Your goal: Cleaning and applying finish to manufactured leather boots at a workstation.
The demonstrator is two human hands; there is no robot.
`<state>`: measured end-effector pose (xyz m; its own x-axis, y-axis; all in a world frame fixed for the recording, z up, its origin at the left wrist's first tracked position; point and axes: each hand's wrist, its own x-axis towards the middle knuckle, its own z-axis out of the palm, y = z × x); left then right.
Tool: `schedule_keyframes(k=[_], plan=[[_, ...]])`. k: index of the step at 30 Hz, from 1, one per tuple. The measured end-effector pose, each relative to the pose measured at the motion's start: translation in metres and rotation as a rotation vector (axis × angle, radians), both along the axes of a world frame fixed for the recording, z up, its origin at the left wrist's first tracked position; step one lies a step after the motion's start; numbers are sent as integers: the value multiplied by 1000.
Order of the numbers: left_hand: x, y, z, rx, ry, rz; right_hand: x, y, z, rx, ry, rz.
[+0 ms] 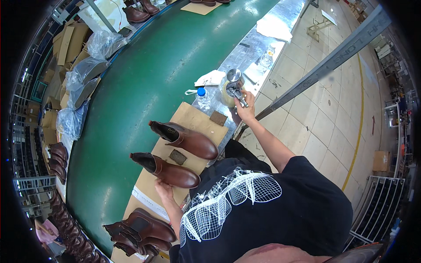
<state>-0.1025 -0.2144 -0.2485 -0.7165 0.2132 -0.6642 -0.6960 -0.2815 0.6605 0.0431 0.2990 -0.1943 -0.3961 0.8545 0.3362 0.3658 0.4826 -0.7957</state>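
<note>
Fingers of the right hand (247, 111) are closed around a shiny metal tool (240, 99), which we find above the bare metal strip (213, 98) beside the belt. We observe a yellowish container (229, 99) directly by the tool, the two overlapping in this view; we cannot tell whether they touch. Fingers of the left hand (164, 191) are slightly bent and set against the lower side of the nearer brown boot (176, 174). Their tips are partly hidden by the boot, so we cannot tell how firmly they grip.

We record the nearer boot on a sheet of brown cardboard (185, 115), its toe directed toward the black shirt (280, 215) of the wearer. A second brown boot (193, 142) lies alongside, pointing the same way, with a small dark block (177, 157) between the two. Near the sheet's far corner we note a brown block (218, 117).

Beyond it we list a clear bottle with a blue cap (202, 100) and a white cloth (209, 79). Further brown boots (142, 229) stand close together at the lower left, and a green belt (144, 83) runs along the far side of the cardboard.
</note>
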Motion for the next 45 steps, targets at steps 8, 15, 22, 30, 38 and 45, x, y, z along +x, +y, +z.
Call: schedule_keyframes(k=[8, 15, 22, 30, 38, 45], plan=[[7, 12, 35, -619, 290, -127, 18, 5, -1, -106, -191, -25], [18, 30, 60, -510, 231, 31, 36, -6, -16, 190, -280, 25], [18, 8, 62, -457, 263, 75, 62, -74, 42, -141, -61, 252], [28, 43, 172, -420, 851, 309, -62, -179, 187, 53, -94, 901], [43, 67, 207, -732, 986, -253, -115, -202, 186, 337, -716, 1084], [44, 68, 213, -990, 769, -343, -124, -200, 169, 371, -771, 1059]])
